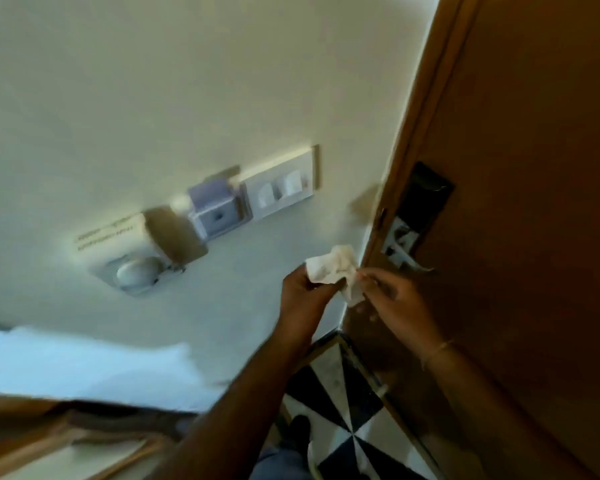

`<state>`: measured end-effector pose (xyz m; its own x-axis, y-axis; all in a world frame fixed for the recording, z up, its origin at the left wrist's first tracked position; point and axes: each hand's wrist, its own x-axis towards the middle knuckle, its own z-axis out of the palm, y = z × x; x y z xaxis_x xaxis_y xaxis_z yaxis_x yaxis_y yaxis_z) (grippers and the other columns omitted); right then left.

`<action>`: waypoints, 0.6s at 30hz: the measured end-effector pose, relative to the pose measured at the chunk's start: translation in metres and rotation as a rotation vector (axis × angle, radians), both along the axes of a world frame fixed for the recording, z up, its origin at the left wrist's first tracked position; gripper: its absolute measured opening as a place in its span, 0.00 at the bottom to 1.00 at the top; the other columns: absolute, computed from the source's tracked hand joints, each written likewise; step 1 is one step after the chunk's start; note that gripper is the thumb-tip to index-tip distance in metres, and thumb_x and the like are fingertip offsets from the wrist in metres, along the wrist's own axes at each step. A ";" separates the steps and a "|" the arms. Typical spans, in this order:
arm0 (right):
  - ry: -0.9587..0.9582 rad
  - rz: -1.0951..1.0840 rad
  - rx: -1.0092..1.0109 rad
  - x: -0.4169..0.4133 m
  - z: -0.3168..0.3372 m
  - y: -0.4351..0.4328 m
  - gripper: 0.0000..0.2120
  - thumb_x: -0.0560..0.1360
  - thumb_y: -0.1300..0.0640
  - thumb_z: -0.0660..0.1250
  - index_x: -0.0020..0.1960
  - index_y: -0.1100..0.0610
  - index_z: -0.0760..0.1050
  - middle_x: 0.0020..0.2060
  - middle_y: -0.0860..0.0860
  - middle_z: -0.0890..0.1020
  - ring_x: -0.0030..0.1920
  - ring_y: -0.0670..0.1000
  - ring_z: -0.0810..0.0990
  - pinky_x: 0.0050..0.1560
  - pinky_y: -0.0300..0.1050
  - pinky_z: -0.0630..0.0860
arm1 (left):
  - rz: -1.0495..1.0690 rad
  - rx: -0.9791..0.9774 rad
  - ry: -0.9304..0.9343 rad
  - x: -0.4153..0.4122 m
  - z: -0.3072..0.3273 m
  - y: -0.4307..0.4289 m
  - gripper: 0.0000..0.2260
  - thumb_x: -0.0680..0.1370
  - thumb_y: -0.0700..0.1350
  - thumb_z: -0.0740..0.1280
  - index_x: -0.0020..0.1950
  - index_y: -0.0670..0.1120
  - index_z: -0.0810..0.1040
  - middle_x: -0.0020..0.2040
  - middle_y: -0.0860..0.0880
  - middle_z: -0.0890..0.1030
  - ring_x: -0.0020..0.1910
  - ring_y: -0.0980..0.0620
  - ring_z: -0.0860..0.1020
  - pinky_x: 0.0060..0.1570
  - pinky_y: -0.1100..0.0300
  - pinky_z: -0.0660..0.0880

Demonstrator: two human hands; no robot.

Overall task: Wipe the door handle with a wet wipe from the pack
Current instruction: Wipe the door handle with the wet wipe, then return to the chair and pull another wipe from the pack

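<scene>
A crumpled white wet wipe [335, 268] hangs between both hands in front of the wall corner. My left hand [305, 292] pinches its left side. My right hand [394, 299] pinches its right edge with fingertips. The silver lever door handle [409, 259] sits on a brown wooden door [534, 202], just right of and slightly above the wipe, below a black lock plate [426, 192]. The wipe does not touch the handle. The pack is not in view.
A cream wall carries a white switch plate [281, 188], a lilac holder [215, 209] and a round dial unit [136, 271]. A black-and-white tiled floor [343, 410] lies below. A white cloth-covered surface [84, 368] with a wooden edge sits at lower left.
</scene>
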<state>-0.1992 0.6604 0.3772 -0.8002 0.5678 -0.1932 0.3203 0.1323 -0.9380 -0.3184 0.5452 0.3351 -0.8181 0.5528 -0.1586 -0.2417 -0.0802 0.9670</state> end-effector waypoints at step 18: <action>-0.370 0.948 0.038 -0.017 -0.163 -0.212 0.08 0.77 0.57 0.76 0.44 0.45 0.85 0.42 0.44 0.88 0.47 0.46 0.86 0.40 0.33 0.76 | 0.742 -0.553 -0.859 0.225 -0.171 -0.391 0.14 0.84 0.37 0.67 0.69 0.39 0.83 0.46 0.43 0.82 0.37 0.50 0.78 0.31 0.63 0.72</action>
<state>-0.2158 0.4488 0.2147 -0.8177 -0.2579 -0.5147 0.3374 0.5097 -0.7914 -0.0935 0.1544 0.1643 -0.4209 -0.3044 -0.8545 -0.8776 -0.1017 0.4685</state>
